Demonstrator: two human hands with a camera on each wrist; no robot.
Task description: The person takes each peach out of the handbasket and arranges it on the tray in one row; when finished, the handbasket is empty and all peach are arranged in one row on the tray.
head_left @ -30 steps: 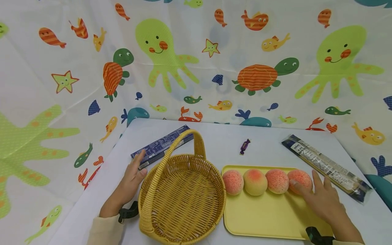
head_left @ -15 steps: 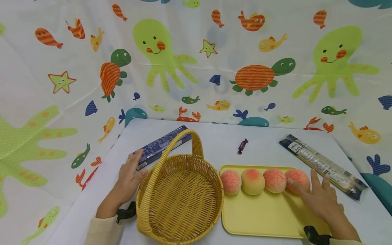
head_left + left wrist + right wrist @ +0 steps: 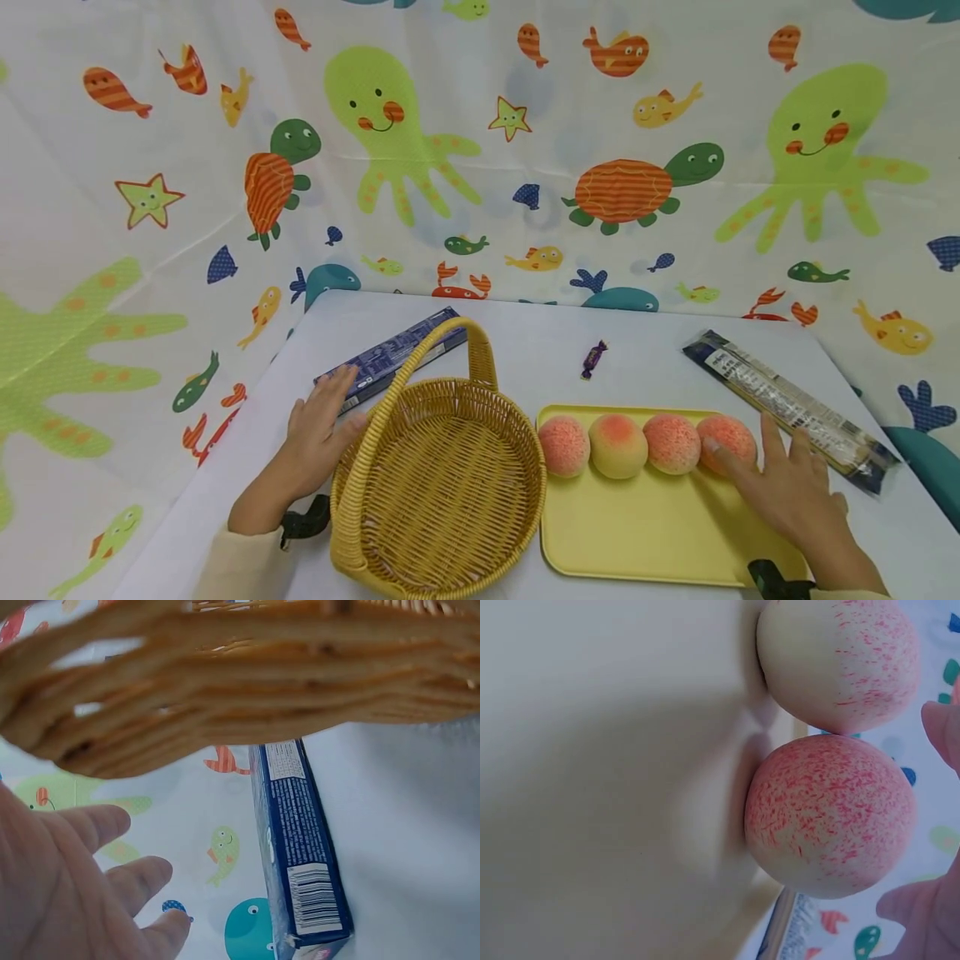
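My left hand (image 3: pixel 313 442) is beside the left side of a yellow wicker basket (image 3: pixel 450 492), fingers spread and thumb overlapping the rim near its tall handle. Beyond those fingers lies a long dark blue box (image 3: pixel 382 358); in the left wrist view its barcode end faces the camera. Several pink and yellow peaches stand in a row along the far edge of a yellow tray (image 3: pixel 645 542). Over the tray's right part hovers my right hand (image 3: pixel 791 496), relaxed, its thumb overlapping the rightmost peach (image 3: pixel 727 442). The right wrist view shows fingers apart from this peach (image 3: pixel 831 817).
A small purple wrapped candy (image 3: pixel 594 360) lies behind the tray. At the right, a long plastic packet (image 3: pixel 791 408) is angled across the white table (image 3: pixel 525 346). A curtain (image 3: pixel 480 183) printed with sea animals hangs behind and to the left.
My left thumb has come slightly nearer the basket handle. The head view has shifted a little to the right. Basket, peaches and right hand stay as they were.
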